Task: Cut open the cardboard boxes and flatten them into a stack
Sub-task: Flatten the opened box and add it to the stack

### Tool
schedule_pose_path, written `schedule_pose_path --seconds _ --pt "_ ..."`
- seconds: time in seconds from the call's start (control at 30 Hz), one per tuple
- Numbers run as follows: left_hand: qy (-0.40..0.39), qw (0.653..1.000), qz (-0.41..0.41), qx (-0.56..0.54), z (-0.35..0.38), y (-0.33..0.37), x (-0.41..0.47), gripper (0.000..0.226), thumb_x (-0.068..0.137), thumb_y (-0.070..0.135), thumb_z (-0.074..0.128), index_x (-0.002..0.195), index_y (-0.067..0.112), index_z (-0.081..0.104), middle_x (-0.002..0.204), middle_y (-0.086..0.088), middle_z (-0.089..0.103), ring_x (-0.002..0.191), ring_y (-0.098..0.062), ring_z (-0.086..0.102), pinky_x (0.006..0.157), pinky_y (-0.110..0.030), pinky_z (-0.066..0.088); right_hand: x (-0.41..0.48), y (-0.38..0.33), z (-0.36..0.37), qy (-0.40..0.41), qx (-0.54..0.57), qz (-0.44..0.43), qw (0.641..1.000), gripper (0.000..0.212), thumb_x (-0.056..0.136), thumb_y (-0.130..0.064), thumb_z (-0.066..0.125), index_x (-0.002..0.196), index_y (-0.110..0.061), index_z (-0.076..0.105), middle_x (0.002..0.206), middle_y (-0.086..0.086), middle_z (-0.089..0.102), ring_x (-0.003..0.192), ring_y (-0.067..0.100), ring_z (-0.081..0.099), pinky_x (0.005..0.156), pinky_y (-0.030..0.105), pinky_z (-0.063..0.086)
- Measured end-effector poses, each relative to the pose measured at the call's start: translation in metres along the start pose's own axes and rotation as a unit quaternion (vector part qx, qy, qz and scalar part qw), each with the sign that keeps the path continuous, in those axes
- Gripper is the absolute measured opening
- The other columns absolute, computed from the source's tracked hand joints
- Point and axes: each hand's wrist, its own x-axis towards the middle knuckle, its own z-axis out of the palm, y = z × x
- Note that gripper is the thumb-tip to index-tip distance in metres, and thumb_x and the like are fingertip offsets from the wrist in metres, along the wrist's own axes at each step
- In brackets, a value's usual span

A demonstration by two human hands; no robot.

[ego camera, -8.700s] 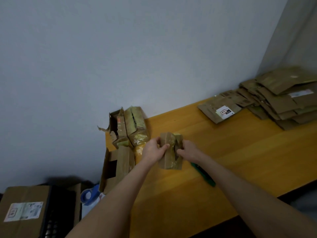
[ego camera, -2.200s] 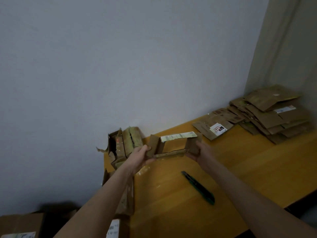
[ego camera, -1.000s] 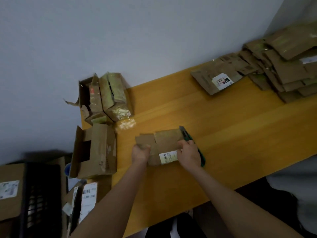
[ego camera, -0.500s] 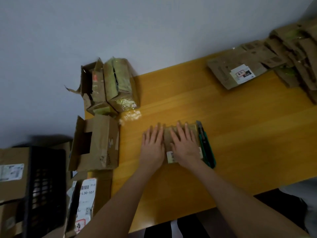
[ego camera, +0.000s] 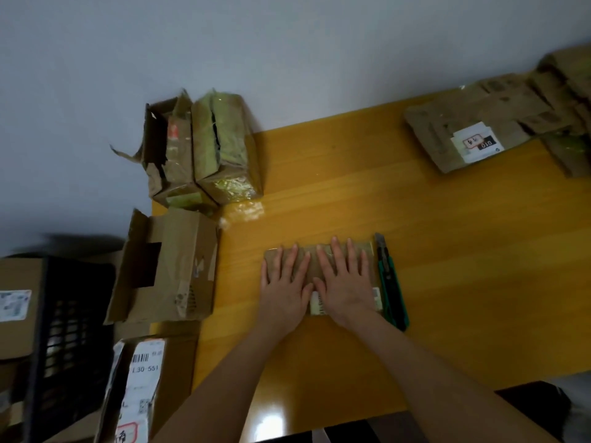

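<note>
A small flattened cardboard box with a white label lies on the yellow wooden table. My left hand and my right hand press down on it side by side, palms flat and fingers straight, covering most of it. A green utility knife lies on the table just right of the box. A stack of flattened boxes sits at the far right by the wall. Two taped, unflattened boxes stand at the table's far left corner.
An opened brown box leans at the table's left edge. Below it stands a box with a shipping label. A black crate and another carton are at the far left. A scrap of clear tape lies near the taped boxes.
The box went from held open in the air to folded down on the table. Both hands, gripping its edges a second ago, now lie flat on it, pressing.
</note>
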Motion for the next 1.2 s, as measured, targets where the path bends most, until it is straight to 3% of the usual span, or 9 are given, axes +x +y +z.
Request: schedule_pose_path --seconds 0.13,0.27,0.37,0.47,0.6,0.77,0.93,1.07,1.2 --pt "0.009 0.99 -0.047 -0.13 -0.017 -0.003 0.001 0.072 0.098 0.04 0.047 0.154 0.03 0.004 0.162 0.004 -0.009 0.149 -0.021 0.003 0.118 -0.043 0.013 -0.001 -0.001 -0.009 -0.015 0.0 -0.005 1.0 0.065 0.098 -0.056 0.011 0.142 -0.028 -0.028 0.15 0.005 -0.034 0.141 0.032 -0.029 0.112 0.051 -0.018" --pt "0.079 0.905 -0.292 -0.3 -0.041 -0.003 -0.01 0.076 0.094 0.025 0.058 0.154 0.014 0.012 0.158 -0.008 0.019 0.135 -0.028 0.039 0.097 -0.038 0.044 -0.001 0.003 -0.031 -0.061 0.049 -0.03 0.996 0.074 0.099 -0.051 0.03 0.147 -0.028 -0.022 0.149 0.005 -0.037 0.14 0.03 -0.032 0.114 0.049 -0.016" --pt "0.034 0.858 -0.348 -0.376 -0.053 -0.001 -0.005 0.072 0.09 0.021 0.065 0.15 0.009 0.027 0.148 -0.012 0.04 0.127 -0.031 0.048 0.099 -0.041 0.045 -0.021 0.006 -0.043 -0.03 0.103 -0.004 0.994 0.086 0.095 -0.025 0.052 0.151 -0.029 -0.014 0.154 0.006 -0.032 0.143 0.026 -0.024 0.119 0.042 -0.005" --pt "0.006 0.79 -0.39 -0.472 -0.069 0.003 -0.001 0.052 0.088 0.022 0.069 0.132 0.003 0.05 0.129 -0.017 0.057 0.114 -0.036 0.056 0.095 -0.046 0.048 -0.051 0.003 -0.046 0.011 0.126 0.073 0.989 0.076 0.096 -0.018 0.047 0.154 -0.024 -0.002 0.16 0.007 -0.016 0.147 0.026 -0.01 0.12 0.038 0.009" --pt "0.067 0.848 -0.315 -0.421 -0.107 0.02 0.001 0.019 0.093 0.029 0.061 0.104 0.014 0.061 0.104 -0.01 0.067 0.085 -0.026 0.059 0.072 -0.034 0.047 -0.073 0.004 -0.054 0.015 0.129 0.108 0.986 0.069 0.099 -0.025 0.045 0.154 -0.021 0.004 0.161 0.008 -0.008 0.148 0.028 -0.007 0.119 0.039 0.014" --pt "0.164 0.87 -0.262 -0.383 -0.181 0.016 0.014 0.011 0.093 0.031 0.06 0.095 0.02 0.059 0.088 -0.001 0.061 0.082 -0.022 0.057 0.071 -0.032 0.045 -0.068 0.005 -0.093 0.095 0.234 0.172 0.952 0.068 0.098 -0.044 0.045 0.152 -0.015 0.014 0.159 0.009 0.01 0.146 0.027 0.011 0.116 0.04 0.022" --pt "0.141 0.826 -0.206 -0.506 -0.206 0.042 0.024 0.026 0.094 0.021 0.06 0.117 0.009 0.061 0.108 -0.01 0.067 0.097 -0.028 0.063 0.087 -0.042 0.053 -0.055 0.02 -0.149 0.16 0.428 0.234 0.858 0.093 0.085 -0.05 0.064 0.153 -0.021 0.007 0.158 0.009 0.016 0.143 0.029 0.023 0.112 0.049 0.031" --pt "0.095 0.771 -0.177 -0.605 -0.207 0.085 0.035 0.027 0.095 0.012 0.059 0.121 0.004 0.059 0.11 -0.016 0.067 0.079 -0.021 0.063 0.063 -0.031 0.052 -0.054 0.061 -0.181 0.194 0.526 0.245 0.791 0.098 0.079 -0.031 0.075 0.153 -0.018 0.013 0.15 0.009 0.033 0.134 0.029 0.039 0.106 0.047 0.041" --pt "0.049 0.79 -0.166 -0.589 -0.206 0.129 0.055 0.044 0.095 0.015 0.059 0.137 0.008 0.045 0.123 -0.015 0.06 0.101 -0.028 0.06 0.081 -0.037 0.051 -0.06 0.111 -0.194 0.236 0.528 0.267 0.771 0.081 0.083 -0.013 0.072 0.149 -0.015 0.024 0.141 0.009 0.044 0.125 0.027 0.049 0.093 0.037 0.047"
